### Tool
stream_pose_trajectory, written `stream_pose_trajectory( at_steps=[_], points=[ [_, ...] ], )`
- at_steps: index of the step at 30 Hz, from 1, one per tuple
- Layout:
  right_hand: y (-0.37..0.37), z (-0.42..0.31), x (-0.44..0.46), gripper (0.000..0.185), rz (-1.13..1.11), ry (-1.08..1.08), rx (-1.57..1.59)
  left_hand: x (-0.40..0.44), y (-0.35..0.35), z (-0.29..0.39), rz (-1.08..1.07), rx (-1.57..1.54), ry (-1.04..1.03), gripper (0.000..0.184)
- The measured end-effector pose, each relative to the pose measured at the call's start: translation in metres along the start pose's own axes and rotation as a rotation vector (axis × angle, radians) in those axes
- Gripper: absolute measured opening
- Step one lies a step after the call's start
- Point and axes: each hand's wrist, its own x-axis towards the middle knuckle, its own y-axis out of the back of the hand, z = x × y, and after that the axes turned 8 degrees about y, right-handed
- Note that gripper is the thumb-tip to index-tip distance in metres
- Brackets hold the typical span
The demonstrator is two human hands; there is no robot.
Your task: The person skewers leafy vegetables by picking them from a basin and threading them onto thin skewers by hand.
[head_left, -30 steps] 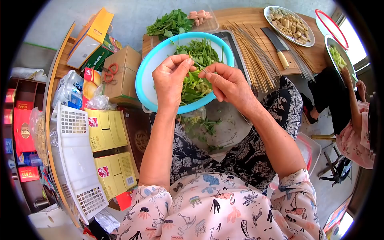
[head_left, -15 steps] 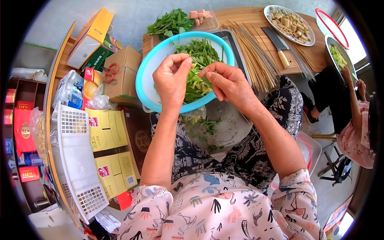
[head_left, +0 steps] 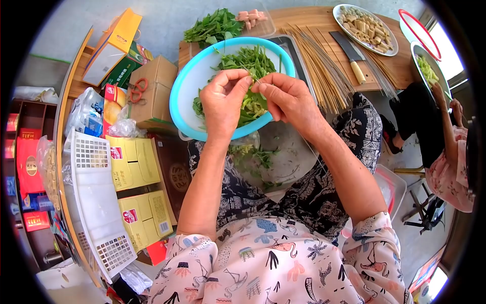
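Observation:
Over the blue-rimmed basin, which holds leafy greens, both my hands are pinched close together. My left hand closes thumb and forefinger on something too small to make out, perhaps a bit of green. A thin skewer runs back under my right hand, whose fingers are closed on it near its front end. The fingertips of the two hands almost touch. Loose leaves lie on the metal tray below the basin.
On the wooden table are skewers, a knife, a plate of cut food and more greens. Boxes and a white basket stand left. A co-worker's hands are at a bowl on the right.
My left hand has moved slightly right, closing the gap to my right hand. The basin and table appear shifted slightly up and left in view.

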Motion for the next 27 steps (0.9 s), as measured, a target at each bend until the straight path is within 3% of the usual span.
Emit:
stream_pose_trajectory(
  at_steps=[5,13,17,23,25,27],
  points=[
    [0.003,0.0,0.001,0.018,0.019,-0.054,0.044,0.002,-0.001,-0.011,-0.073,0.01,-0.109,0.01],
    [0.014,-0.008,0.001,0.022,0.14,0.004,0.002,0.025,0.032,-0.009,-0.001,0.181,-0.029,0.011],
    [0.021,-0.008,0.002,0.022,0.165,0.028,0.025,0.044,0.051,-0.041,-0.095,0.506,0.039,0.01],
    [0.021,-0.008,0.001,0.022,0.163,0.037,0.029,0.048,0.038,-0.066,-0.27,1.128,-0.124,0.006],
    [0.021,-0.008,0.0,0.022,0.165,0.024,0.028,0.05,0.036,-0.068,-0.29,1.161,-0.109,0.005],
    [0.022,-0.009,0.001,0.021,0.152,0.034,0.025,0.053,0.036,-0.068,-0.293,1.004,-0.063,0.004]
  ],
)
